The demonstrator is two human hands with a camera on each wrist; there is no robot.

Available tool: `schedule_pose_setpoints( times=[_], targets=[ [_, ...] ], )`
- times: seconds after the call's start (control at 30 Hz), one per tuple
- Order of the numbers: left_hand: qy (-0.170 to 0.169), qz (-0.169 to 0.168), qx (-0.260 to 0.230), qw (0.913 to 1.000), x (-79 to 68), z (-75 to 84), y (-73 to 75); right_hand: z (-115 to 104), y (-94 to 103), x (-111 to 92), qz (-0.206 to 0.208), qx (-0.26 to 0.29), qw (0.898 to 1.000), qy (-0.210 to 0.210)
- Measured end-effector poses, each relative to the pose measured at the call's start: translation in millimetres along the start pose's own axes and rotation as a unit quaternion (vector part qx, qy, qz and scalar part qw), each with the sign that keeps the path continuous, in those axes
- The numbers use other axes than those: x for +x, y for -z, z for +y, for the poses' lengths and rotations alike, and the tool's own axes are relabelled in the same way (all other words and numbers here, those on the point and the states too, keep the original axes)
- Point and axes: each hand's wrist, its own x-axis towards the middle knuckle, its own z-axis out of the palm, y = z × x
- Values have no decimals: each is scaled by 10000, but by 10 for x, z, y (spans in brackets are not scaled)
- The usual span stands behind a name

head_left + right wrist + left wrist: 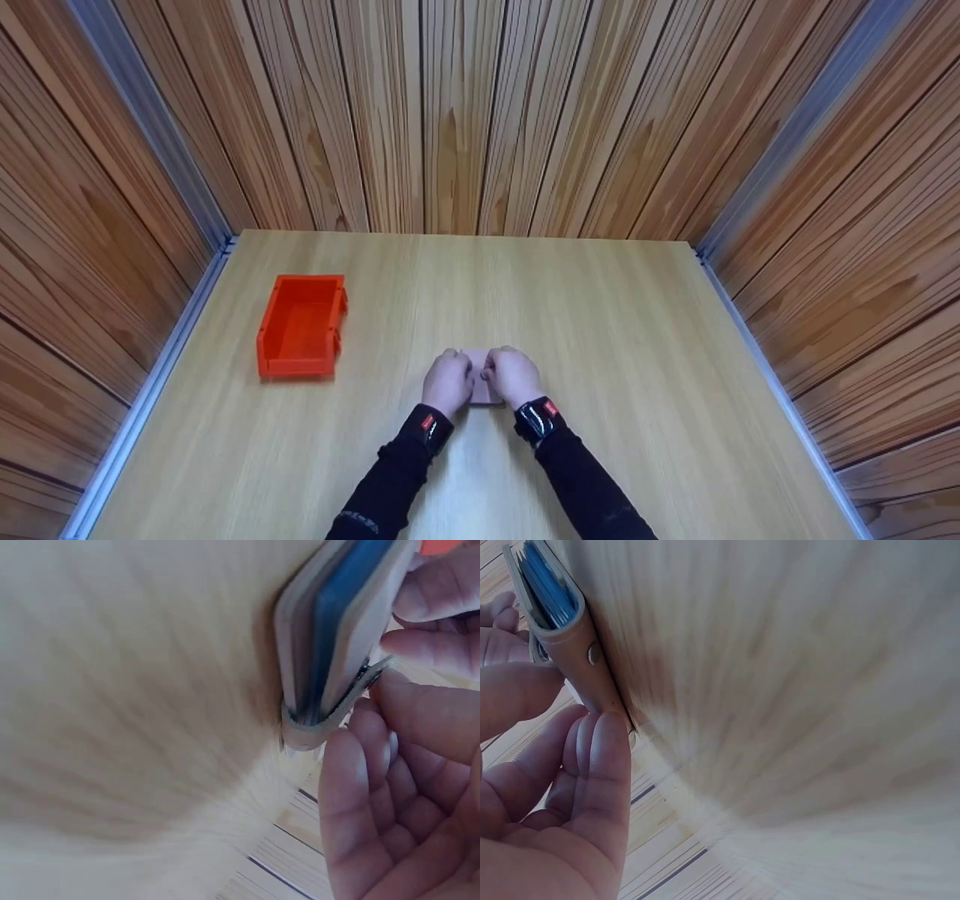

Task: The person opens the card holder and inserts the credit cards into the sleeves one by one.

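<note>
A small pink card holder [477, 388] lies on the table between the two hands, its inside packed with blue leaves [549, 586]. My left hand [448, 379] grips its left side, thumb over the top and curled fingertips at the outer edge below a round metal snap [593, 652]. On the opposite side, my right hand [514, 377] pinches the short closing strap [352, 699], thumb right at the strap's raised end. The strap's dark snap shows underneath. In the head view, both hands cover the holder's sides.
An orange-red open bin [302, 326] stands on the wooden table [600, 322], left of the hands and farther back. Wood-plank walls [457, 112] with metal corner rails [780, 142] enclose the table at the back and both sides.
</note>
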Motion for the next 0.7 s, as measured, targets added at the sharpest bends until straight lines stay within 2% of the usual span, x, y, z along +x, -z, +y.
schedule_pose_setpoints(
  times=[0.13,0.33,0.7],
  targets=[
    [-33,57,-11,10000,0,-5,-8,1,-29,-24,253,-318,9988,289],
    [60,3,-39,10000,0,-7,-19,14,-54,-41,390,-254,9981,391],
    [-11,68,5,10000,-15,-1,-12,-13,-46,-30,194,-296,9989,298]
  ],
)
